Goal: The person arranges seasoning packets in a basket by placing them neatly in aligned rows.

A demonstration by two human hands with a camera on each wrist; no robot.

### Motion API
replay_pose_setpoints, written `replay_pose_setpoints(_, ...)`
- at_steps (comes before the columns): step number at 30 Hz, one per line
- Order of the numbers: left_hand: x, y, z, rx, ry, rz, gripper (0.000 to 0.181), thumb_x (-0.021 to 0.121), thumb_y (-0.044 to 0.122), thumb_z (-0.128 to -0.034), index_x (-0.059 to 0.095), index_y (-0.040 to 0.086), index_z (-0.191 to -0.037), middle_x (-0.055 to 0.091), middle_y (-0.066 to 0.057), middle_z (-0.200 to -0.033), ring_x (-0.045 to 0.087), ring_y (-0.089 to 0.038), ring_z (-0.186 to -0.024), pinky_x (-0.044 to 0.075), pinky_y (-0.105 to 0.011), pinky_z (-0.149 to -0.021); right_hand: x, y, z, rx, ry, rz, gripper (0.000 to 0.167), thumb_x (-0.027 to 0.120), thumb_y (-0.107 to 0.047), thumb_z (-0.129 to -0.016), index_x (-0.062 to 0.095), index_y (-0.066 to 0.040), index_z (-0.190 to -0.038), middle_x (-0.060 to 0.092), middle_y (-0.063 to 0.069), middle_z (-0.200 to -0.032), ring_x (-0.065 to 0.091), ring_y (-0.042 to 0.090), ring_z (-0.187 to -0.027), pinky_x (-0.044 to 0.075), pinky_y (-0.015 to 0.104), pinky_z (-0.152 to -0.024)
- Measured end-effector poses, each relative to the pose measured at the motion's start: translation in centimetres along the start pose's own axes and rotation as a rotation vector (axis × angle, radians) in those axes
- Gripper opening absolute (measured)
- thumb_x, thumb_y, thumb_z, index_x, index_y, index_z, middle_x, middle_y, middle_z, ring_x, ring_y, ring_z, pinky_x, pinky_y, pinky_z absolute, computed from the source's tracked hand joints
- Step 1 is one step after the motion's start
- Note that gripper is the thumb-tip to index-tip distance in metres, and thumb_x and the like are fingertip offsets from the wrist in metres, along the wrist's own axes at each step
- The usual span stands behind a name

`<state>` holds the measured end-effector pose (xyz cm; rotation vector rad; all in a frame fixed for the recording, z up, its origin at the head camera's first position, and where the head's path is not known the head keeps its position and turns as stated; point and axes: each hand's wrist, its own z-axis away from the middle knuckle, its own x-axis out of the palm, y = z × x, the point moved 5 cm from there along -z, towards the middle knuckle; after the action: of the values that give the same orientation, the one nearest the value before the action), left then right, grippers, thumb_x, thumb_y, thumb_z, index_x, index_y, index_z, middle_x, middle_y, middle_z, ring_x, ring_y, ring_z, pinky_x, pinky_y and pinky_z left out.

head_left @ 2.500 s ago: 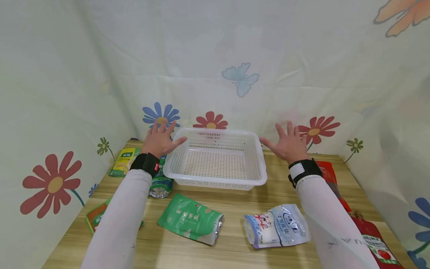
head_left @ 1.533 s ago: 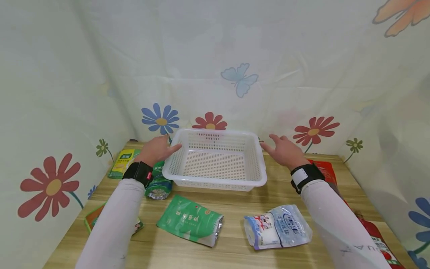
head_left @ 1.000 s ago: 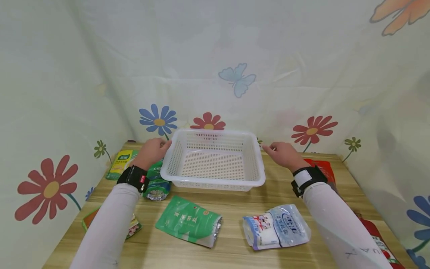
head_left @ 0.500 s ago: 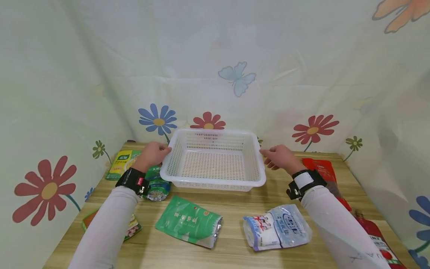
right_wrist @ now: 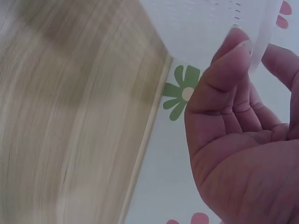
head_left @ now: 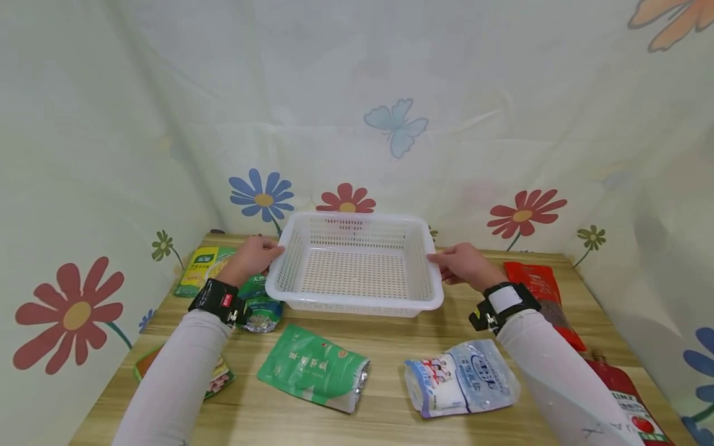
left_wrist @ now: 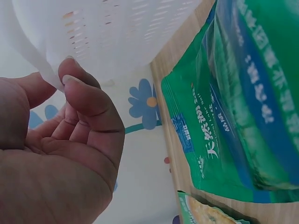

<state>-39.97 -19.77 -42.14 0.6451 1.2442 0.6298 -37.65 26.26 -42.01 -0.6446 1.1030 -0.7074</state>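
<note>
A white perforated plastic basket (head_left: 357, 302) sits at the back of the wooden table, with nothing inside it. My left hand (head_left: 253, 257) pinches its left rim. In the left wrist view, thumb and curled fingers of that hand (left_wrist: 88, 126) meet on either side of the rim. At the opposite end, my right hand (head_left: 464, 263) grips the right rim. The right wrist view has curled fingers (right_wrist: 219, 93) under the basket's edge and the thumb on the outer side. Beside the left hand lies a green and blue salt bag (head_left: 262, 303), partly covered by the wrist.
In front lie a green pouch (head_left: 315, 368) and a blue-white bag (head_left: 463, 378). Rightward are a red bag (head_left: 538, 288) and a red Heinz pouch (head_left: 627, 396). A yellow-green bag (head_left: 198, 272) and a half-hidden packet (head_left: 220, 379) lie left. Printed cloth (head_left: 312, 74) closes the back.
Both hands, spread open above the basket's sides at first, have come down and curled onto its rims. The right hand has closed the last small gap. The basket stays about where it was.
</note>
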Motion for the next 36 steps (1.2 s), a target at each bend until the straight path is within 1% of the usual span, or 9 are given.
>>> replay_pose_setpoints(3,0.0,0.0,0.1,0.004,-0.007,0.005,0.037,0.054,0.032,-0.1071,0.068,0.005,-0.129,0.071,-0.012,-0.098,0.063,-0.019,-0.072,0.057,-0.042,-0.078,0.0,0.1,0.0,0.009,0.003,-0.006,0.051,0.065,-0.045,-0.099,0.068,-0.005,-0.13,0.075,0.012,-0.112,0.069,0.03,-0.092,0.058,0.036,-0.09)
replay_pose_setpoints(8,0.3,0.3,0.2,0.005,-0.003,0.026,0.036,0.056,0.032,-0.1065,0.069,0.005,-0.127,0.07,-0.011,-0.094,0.061,-0.018,-0.07,0.055,-0.035,-0.071,-0.3,0.3,0.0,0.019,0.02,-0.006,0.049,0.064,-0.044,-0.1,0.067,-0.005,-0.13,0.074,0.013,-0.111,0.068,0.031,-0.092,0.056,0.04,-0.094)
replay_pose_setpoints(13,0.7,0.8,0.2,0.011,0.003,0.039,0.036,0.057,0.032,-0.106,0.069,0.004,-0.125,0.069,-0.009,-0.091,0.061,-0.017,-0.068,0.052,-0.03,-0.064,-0.9,0.7,0.0,0.02,0.044,-0.001,0.051,0.066,-0.045,-0.099,0.067,-0.004,-0.13,0.074,0.013,-0.109,0.068,0.028,-0.087,0.057,0.031,-0.083)
replay_pose_setpoints(16,1.0,1.1,0.2,0.016,-0.005,0.03,0.034,0.057,0.032,-0.1058,0.07,0.005,-0.123,0.069,-0.009,-0.091,0.061,-0.019,-0.07,0.05,-0.028,-0.063,-1.2,0.9,0.2,0.028,0.054,-0.008,0.052,0.066,-0.045,-0.099,0.067,-0.004,-0.131,0.073,0.013,-0.111,0.068,0.027,-0.085,0.057,0.027,-0.08)
replay_pose_setpoints(20,1.4,1.5,0.1,0.028,-0.012,0.015,0.034,0.058,0.033,-0.1057,0.07,0.006,-0.124,0.07,-0.009,-0.092,0.06,-0.019,-0.071,0.049,-0.027,-0.063,-1.7,1.2,0.5,0.039,0.061,-0.025,0.053,0.066,-0.044,-0.099,0.065,-0.003,-0.133,0.073,0.015,-0.113,0.068,0.026,-0.084,0.057,0.026,-0.078)
replay_pose_setpoints(23,1.7,1.9,0.2,0.041,-0.024,0.01,0.035,0.058,0.034,-0.1056,0.07,0.006,-0.124,0.069,-0.007,-0.088,0.06,-0.02,-0.07,0.048,-0.027,-0.062,-2.1,1.4,0.8,0.034,0.066,-0.025,0.055,0.065,-0.044,-0.099,0.064,-0.003,-0.135,0.073,0.016,-0.114,0.068,0.026,-0.084,0.057,0.027,-0.078)
replay_pose_setpoints(26,2.0,2.4,0.1,0.05,-0.04,-0.008,0.035,0.057,0.034,-0.1058,0.071,0.006,-0.121,0.064,-0.006,-0.08,0.059,-0.021,-0.068,0.048,-0.029,-0.061,-2.5,1.7,1.1,0.028,0.07,-0.019,0.056,0.065,-0.045,-0.099,0.063,-0.003,-0.136,0.073,0.016,-0.116,0.069,0.026,-0.085,0.058,0.03,-0.081)
replay_pose_setpoints(31,2.7,3.1,-0.1,0.067,-0.056,-0.004,0.034,0.056,0.033,-0.1065,0.07,0.004,-0.12,0.062,-0.004,-0.076,0.057,-0.019,-0.065,0.049,-0.032,-0.063,-3.2,2.4,1.2,0.043,0.081,-0.016,0.058,0.065,-0.046,-0.099,0.061,-0.004,-0.138,0.071,0.017,-0.121,0.069,0.027,-0.087,0.059,0.031,-0.082)
replay_pose_setpoints(36,3.2,3.8,-0.2,0.095,-0.055,0.0,0.034,0.057,0.03,-0.1064,0.07,0.001,-0.118,0.067,-0.005,-0.078,0.059,-0.017,-0.062,0.046,-0.027,-0.056,-3.6,2.9,1.5,0.058,0.097,-0.019,0.06,0.065,-0.046,-0.099,0.059,-0.004,-0.14,0.069,0.018,-0.125,0.068,0.027,-0.089,0.058,0.027,-0.08)
